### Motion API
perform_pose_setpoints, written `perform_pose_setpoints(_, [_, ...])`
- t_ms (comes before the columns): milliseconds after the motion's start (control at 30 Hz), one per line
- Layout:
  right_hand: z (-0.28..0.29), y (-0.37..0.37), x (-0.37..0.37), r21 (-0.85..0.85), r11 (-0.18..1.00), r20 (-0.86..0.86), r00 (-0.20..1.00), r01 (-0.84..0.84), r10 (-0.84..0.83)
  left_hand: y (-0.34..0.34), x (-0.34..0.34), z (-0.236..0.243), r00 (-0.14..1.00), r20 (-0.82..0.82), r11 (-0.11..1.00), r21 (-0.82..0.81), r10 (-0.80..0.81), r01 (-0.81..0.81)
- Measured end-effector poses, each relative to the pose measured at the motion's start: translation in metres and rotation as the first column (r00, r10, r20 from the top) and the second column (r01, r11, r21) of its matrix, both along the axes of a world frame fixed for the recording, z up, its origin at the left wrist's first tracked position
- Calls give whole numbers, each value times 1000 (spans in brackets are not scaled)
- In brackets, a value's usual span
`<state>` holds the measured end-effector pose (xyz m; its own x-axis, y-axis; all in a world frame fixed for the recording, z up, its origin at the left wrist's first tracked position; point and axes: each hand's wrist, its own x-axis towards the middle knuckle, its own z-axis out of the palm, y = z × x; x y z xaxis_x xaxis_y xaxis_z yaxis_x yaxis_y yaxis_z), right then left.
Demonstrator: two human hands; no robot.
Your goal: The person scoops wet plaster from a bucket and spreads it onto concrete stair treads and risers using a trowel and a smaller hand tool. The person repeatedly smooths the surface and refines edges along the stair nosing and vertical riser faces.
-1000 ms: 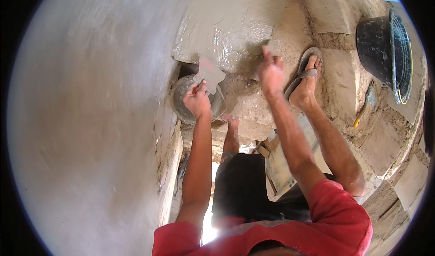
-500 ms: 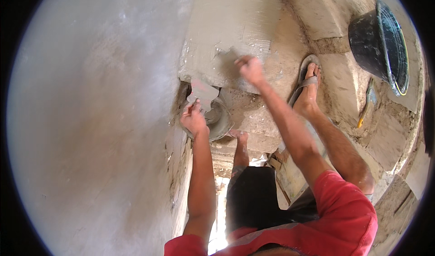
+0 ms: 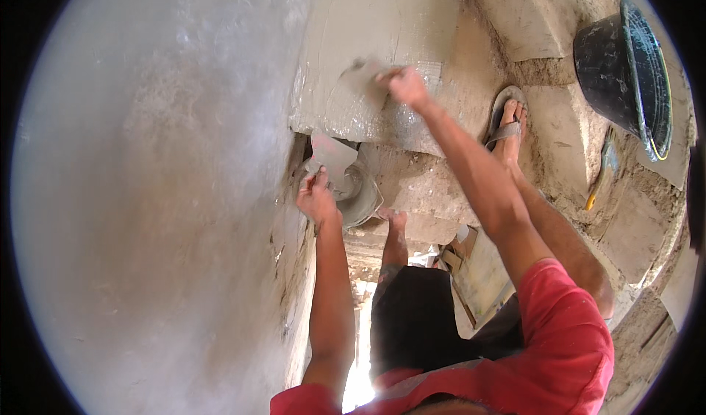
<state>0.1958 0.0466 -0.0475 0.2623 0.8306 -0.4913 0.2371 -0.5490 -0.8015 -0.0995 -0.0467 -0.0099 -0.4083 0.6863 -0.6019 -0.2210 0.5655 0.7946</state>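
Note:
My right hand [image 3: 404,86] is closed on a trowel [image 3: 365,77] whose blade is smeared by motion. The blade is over a wet grey layer of mortar [image 3: 382,22] on the step ahead. My left hand [image 3: 318,200] pinches the lower edge of a thin flat grey plate [image 3: 332,155] with reddish marks and a ragged edge. Directly under that plate stands a mortar-stained bucket [image 3: 362,208], partly hidden by the plate and my hand. How much is in it, I cannot make out.
A smooth grey wall [image 3: 162,194] fills the left side. At the right a black bucket [image 3: 607,69] lies tipped near a brush-like tool with a yellow handle [image 3: 593,197]. My sandalled foot [image 3: 509,117] rests on the rough steps; a board [image 3: 482,275] leans below.
My right hand has moved slightly up and left, swinging the trowel farther left across the mortar. The left hand still holds the plate over the bucket, almost unmoved.

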Motion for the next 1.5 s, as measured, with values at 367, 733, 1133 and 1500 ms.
perform_pose_setpoints(367, [48,-31,41,-109,990,29,996,93,-90,24,25,16,999,29,1000,-8,-22,22])
perform_pose_setpoints(733, [-4,50,136,-151,842,-149,830,518,-537,28,27,12,999,24,998,50,-34,33])
perform_pose_setpoints(1133, [6,118,117,-92,811,-178,792,578,-585,118,125,21,949,-119,947,98,-293,305])
perform_pose_setpoints(1500, [24,82,150,-64,475,-247,447,878,-860,143,134,15,975,37,974,58,-221,219])
